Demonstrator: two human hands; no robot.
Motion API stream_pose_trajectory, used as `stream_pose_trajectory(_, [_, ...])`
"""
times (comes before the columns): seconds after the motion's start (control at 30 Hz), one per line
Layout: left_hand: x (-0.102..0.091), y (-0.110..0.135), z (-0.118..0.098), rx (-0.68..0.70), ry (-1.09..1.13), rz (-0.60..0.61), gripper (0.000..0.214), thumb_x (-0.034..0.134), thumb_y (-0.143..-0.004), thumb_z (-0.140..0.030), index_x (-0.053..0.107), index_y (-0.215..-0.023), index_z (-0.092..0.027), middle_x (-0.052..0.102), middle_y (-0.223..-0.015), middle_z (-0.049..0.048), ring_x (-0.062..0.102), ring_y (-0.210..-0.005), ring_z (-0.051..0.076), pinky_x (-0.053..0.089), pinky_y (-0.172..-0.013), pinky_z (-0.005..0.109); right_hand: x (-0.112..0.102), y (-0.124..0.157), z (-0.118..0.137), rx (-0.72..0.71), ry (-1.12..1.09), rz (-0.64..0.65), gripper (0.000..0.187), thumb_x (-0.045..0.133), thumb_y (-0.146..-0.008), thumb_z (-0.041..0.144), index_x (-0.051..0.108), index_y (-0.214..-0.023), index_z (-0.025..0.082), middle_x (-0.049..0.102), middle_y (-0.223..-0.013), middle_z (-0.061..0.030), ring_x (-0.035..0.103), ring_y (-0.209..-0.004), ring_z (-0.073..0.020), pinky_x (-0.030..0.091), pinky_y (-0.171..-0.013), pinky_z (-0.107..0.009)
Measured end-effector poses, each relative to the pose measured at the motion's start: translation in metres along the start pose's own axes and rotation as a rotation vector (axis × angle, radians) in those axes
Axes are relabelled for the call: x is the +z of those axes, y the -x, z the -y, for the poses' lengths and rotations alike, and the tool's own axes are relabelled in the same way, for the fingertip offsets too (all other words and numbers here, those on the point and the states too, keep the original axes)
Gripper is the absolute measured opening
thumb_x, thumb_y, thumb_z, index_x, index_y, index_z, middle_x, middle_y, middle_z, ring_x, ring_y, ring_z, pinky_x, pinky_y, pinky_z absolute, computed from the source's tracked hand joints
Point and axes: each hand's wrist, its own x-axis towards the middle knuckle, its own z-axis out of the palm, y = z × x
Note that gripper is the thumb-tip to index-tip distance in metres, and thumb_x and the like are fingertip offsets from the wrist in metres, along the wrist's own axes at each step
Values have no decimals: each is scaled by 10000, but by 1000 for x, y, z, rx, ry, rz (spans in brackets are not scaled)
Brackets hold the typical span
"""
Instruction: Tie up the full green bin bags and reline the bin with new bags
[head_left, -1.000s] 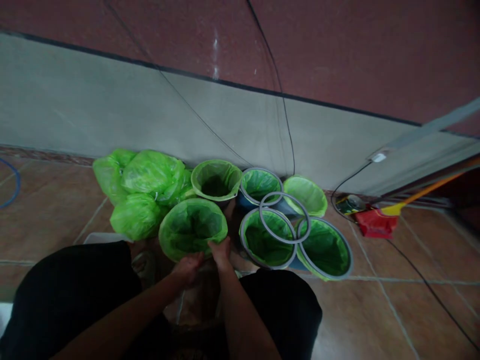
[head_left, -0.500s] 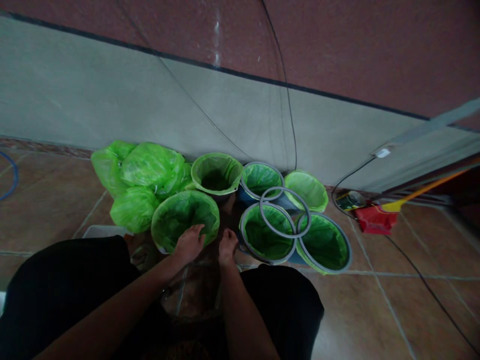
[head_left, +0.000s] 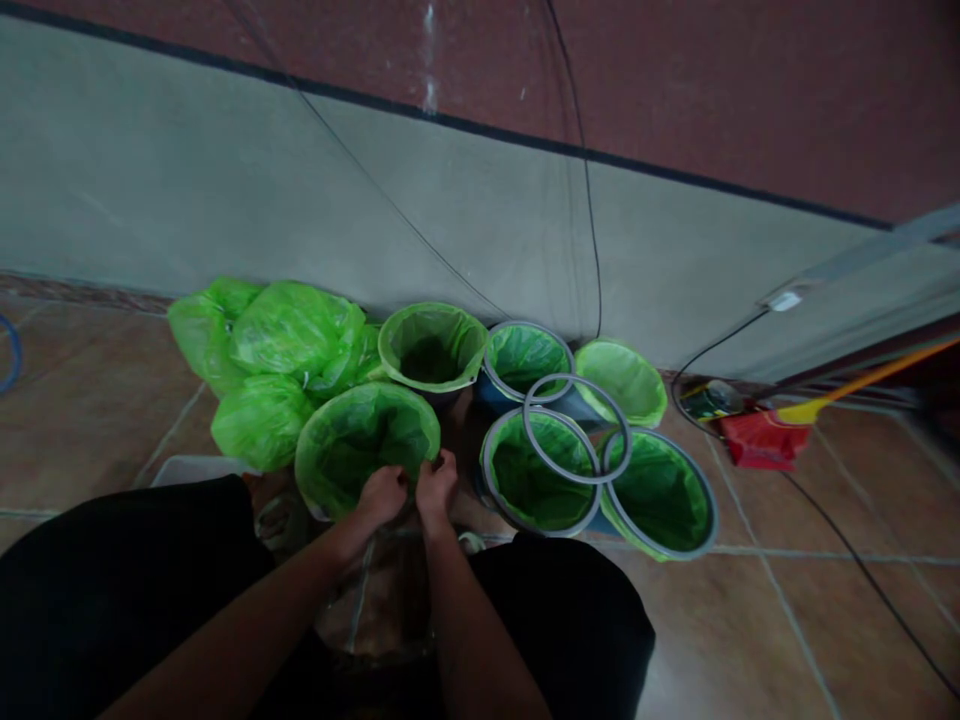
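Observation:
A green trash bag lines the front-left bin and is folded over its rim. My left hand is at the near-right part of that rim, fingers curled in on the bag's edge. Close beside it, my right hand pinches the bag's edge on the right side of the rim. The fingertips of both hands are partly hidden. Behind this bin stands another lined bin. To the right is a grey-rimmed bin, with a loose grey ring lying across it and its neighbours.
Several filled green bags are heaped on the left against the wall. More lined bins stand to the right. Beyond them lie a red dustpan, a yellow-orange handle and a black cable across the tiles.
My right hand has moved left from the gap between the bins onto the lined bin's rim. My left hand has shifted slightly, its fingers now more curled. The view has turned a little.

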Motion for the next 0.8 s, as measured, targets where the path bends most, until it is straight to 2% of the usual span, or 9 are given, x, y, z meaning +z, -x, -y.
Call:
stream_pose_trajectory(0.1, [-1, -4, 2, -20, 6, 19, 313, 498, -835, -44, 757, -996, -114, 785, -1038, 145, 738, -1016, 222, 519, -866, 250, 4, -4, -1, -33, 158, 18, 317, 570, -764, 62, 663, -1055, 147, 712, -1068, -148, 675, -967, -244, 501, -848, -314])
stream_pose_trajectory(0.23, [1, 4, 2, -38, 5, -43, 517, 462, -831, 9, 633, -1314, -60, 682, -1338, 200, 638, -1267, 237, 448, -1067, 283, 11, -7, -4, -17, 267, 57, 291, 584, -758, 48, 663, -1023, 139, 702, -1037, -162, 675, -928, -260, 494, -812, -327])
stream_pose_trajectory(0.33, [5, 20, 0, 11, 20, -144, 540, 408, -894, -31, 534, -1419, -39, 610, -1439, 205, 569, -1348, 229, 393, -1145, 308, 9, -7, -5, -6, 228, 89, 354, 685, -777, 166, 652, -1124, 103, 700, -1077, -196, 676, -953, -289, 502, -811, -353])
stream_pose_trajectory(0.4, [8, 31, -2, 80, 18, -229, 510, 405, -927, -85, 528, -1420, -37, 609, -1436, 203, 551, -1359, 243, 394, -1155, 342, 4, -9, -3, -37, 173, 40, 486, 717, -810, 312, 620, -1222, 73, 680, -1160, -231, 661, -1041, -307, 504, -868, -372])
stream_pose_trajectory(0.5, [12, 47, -3, 186, -38, -293, 487, 426, -949, -155, 537, -1415, -67, 594, -1453, 196, 547, -1352, 280, 395, -1157, 414, -5, -18, 6, -83, 84, -60, 485, 540, -944, 429, 600, -1268, 74, 662, -1218, -228, 653, -1087, -275, 500, -920, -361])
stream_pose_trajectory(0.57, [14, 54, -3, 219, -100, -270, 487, 421, -952, -165, 539, -1418, -83, 566, -1487, 194, 535, -1366, 295, 379, -1165, 448, -6, -27, 14, -91, 107, -46, 429, 402, -1004, 391, 640, -1207, 99, 686, -1169, -198, 666, -1058, -254, 498, -924, -350])
stream_pose_trajectory(0.63, [15, 57, -2, 222, -162, -207, 526, 436, -925, -138, 516, -1444, -99, 542, -1517, 188, 500, -1405, 299, 363, -1174, 471, -4, -36, 22, -92, 214, 22, 407, 355, -1018, 334, 679, -1138, 118, 706, -1122, -179, 671, -1056, -255, 486, -940, -347])
stream_pose_trajectory(0.7, [17, 57, -1, 210, -215, -142, 599, 447, -878, -77, 484, -1475, -108, 540, -1524, 178, 477, -1429, 293, 347, -1185, 484, 1, -42, 27, -95, 335, 105, 353, 399, -1006, 283, 688, -1134, 126, 717, -1114, -169, 677, -1062, -258, 479, -938, -335])
stream_pose_trajectory(0.8, [22, 54, 1, 180, -278, -74, 642, 394, -856, 11, 491, -1479, -114, 620, -1442, 169, 555, -1358, 279, 362, -1176, 491, 9, -45, 29, -108, 497, 203, 292, 498, -952, 186, 666, -1182, 122, 729, -1119, -158, 695, -1036, -249, 485, -892, -303])
